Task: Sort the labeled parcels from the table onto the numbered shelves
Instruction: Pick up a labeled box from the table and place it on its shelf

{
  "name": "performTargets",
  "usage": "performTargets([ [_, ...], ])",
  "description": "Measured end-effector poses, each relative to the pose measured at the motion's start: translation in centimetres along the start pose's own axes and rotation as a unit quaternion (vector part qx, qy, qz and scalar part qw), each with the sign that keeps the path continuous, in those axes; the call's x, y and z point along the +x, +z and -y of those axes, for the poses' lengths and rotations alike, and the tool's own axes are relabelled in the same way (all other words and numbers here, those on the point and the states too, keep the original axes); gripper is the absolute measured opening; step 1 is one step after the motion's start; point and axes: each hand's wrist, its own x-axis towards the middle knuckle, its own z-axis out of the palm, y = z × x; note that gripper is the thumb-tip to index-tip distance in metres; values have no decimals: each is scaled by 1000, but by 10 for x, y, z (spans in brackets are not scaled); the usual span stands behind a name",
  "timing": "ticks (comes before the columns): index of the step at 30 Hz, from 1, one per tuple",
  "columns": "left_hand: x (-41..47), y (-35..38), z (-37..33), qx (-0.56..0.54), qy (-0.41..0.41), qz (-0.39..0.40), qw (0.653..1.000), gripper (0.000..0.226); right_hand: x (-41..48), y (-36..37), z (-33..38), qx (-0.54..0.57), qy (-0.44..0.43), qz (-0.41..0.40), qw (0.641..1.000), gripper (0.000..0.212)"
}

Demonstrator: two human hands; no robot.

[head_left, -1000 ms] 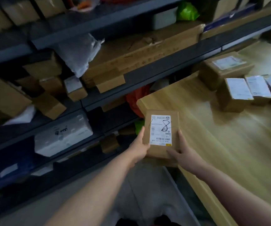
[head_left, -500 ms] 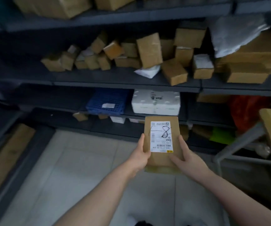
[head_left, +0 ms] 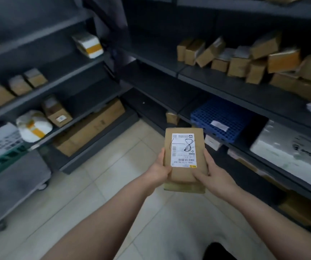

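I hold a flat brown cardboard parcel in front of me, above the tiled floor. Its white label faces up, with a barcode and a handwritten "1-8". My left hand grips the parcel's left edge, thumb on top. My right hand grips its right edge and lower corner. Dark grey shelves stand on two sides: one unit at the left, another at the right, meeting in a corner ahead.
Several brown boxes crowd the right unit's middle shelf. Below them lie a blue plastic crate and a white foam box. The left unit holds small boxes, a white bag and a long carton. A grey cart stands at the lower left.
My view has swung left, away from the wooden table, to the corner where the two shelf units meet. The parcel stays in both hands, held the same way.
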Motion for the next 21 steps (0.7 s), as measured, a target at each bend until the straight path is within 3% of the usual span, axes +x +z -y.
performTargets([
  [10, 45, -81, -36, -68, -47, -145, 986, 69, 130, -4, 86, -14, -120, 90, 989, 85],
  [21, 89, -159, -64, -105, -105, -272, 951, 83, 232, 11, 178, -41, -182, 184, 965, 84],
])
